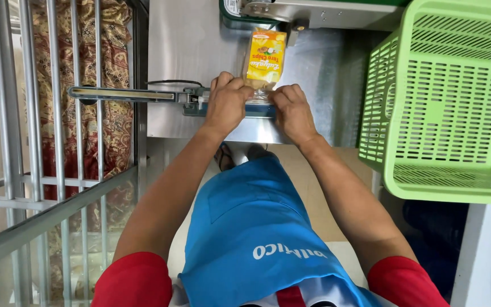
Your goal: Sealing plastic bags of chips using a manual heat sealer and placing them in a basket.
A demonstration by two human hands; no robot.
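Snack packet [265, 59], yellow with a clear lower part, lies on the bare steel bench [188, 45] near its front edge, its bottom end across a teal sealing bar [191, 103]. Left hand [227, 104] and right hand [292, 112] both pinch that end, fingers curled. A green slatted basket [444, 102] stands off the bench's right edge; grey metal bars [29, 113] and patterned red cloth [115, 68] lie beyond the left edge.

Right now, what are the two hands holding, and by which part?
Both the left hand and the right hand pinch the clear near end of the yellow snack bag, which lies across the sealer.
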